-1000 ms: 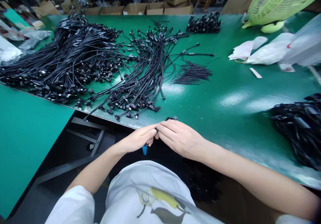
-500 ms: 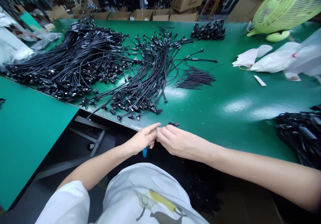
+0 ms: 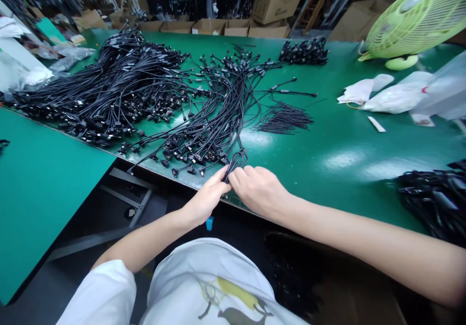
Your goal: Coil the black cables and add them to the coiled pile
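Note:
Both my hands close round a folded black cable (image 3: pixel 238 160), whose loops stick out beyond my fingers over the near edge of the green table. My left hand (image 3: pixel 210 194) grips it from the left, thumb along the bundle. From the right, my right hand (image 3: pixel 257 186) holds the same cable with curled fingers; its fingertips are partly hidden. Just past the loops lies a spread of loose black cables (image 3: pixel 233 92) with connector ends towards me. To their right is a pile of thin black ties (image 3: pixel 286 118).
A larger heap of black cables (image 3: pixel 120 77) covers the table's left. Coiled bundles lie at the back (image 3: pixel 304 51) and at the right edge (image 3: pixel 435 199). A green fan (image 3: pixel 415 14) and white plastic bags (image 3: pixel 396 92) stand at the right. A gap separates the left table (image 3: pixel 43 184).
My hands have moved slightly up and forward over the table edge. The cable's loops, mostly hidden before, now show above my fingers. My left index finger no longer points out.

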The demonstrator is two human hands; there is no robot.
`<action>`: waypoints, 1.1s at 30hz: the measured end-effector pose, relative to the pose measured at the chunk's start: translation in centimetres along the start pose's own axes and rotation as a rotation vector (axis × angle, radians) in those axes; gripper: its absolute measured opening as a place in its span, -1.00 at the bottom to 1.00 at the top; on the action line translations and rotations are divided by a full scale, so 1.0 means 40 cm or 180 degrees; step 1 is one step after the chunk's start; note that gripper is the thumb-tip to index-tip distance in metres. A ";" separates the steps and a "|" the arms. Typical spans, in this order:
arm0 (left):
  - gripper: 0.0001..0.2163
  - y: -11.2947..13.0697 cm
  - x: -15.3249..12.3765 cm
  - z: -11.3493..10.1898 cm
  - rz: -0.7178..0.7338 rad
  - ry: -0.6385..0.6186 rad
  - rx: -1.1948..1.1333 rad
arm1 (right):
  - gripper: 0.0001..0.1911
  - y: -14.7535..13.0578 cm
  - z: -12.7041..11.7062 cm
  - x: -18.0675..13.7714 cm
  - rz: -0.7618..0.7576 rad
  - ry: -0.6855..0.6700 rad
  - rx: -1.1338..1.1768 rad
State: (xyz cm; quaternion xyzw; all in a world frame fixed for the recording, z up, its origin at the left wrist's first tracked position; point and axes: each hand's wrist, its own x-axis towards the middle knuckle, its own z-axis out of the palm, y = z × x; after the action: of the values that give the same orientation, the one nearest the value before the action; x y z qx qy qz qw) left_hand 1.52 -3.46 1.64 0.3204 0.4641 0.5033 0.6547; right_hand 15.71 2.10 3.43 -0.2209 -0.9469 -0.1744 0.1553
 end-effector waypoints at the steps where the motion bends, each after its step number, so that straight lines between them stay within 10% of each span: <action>1: -0.54 -0.006 0.012 -0.004 0.0201 0.0086 -0.0052 | -0.78 0.003 0.009 0.004 0.0274 0.0024 0.0240; 6: -0.58 0.006 0.060 -0.034 0.0397 0.0016 -0.0166 | -0.70 -0.038 0.060 -0.004 0.1159 0.0386 0.1491; 12: -0.32 0.068 -0.012 -0.053 0.1201 -0.1021 0.1470 | -0.71 -0.023 0.084 -0.028 0.1411 0.0358 0.2458; 15: -0.29 0.034 -0.015 -0.060 0.0855 -0.1474 0.1768 | -0.71 0.007 0.046 -0.027 0.1594 0.0567 0.2293; 20: -0.32 0.002 0.032 -0.082 0.0443 -0.0611 0.0803 | -0.67 -0.040 0.012 -0.030 0.0868 0.0308 0.2228; 26: -0.53 0.053 -0.023 -0.071 0.1408 -0.1297 0.1937 | -0.64 -0.016 0.060 -0.040 0.1630 -0.0096 0.3321; 29: -0.80 0.016 -0.026 -0.063 0.1722 -0.0524 0.2119 | -0.68 0.000 0.062 -0.041 0.1797 0.0240 0.2964; 33: -0.62 -0.034 0.000 -0.064 0.1255 0.0055 0.1680 | -0.69 -0.019 0.047 -0.043 0.1589 0.0568 0.2616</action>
State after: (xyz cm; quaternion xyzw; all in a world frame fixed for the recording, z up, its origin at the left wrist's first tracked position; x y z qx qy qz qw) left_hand -0.38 -3.97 -0.50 0.5583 0.5131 0.4854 0.4352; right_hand 16.42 1.60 0.91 -0.3459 -0.8385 0.2381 0.3473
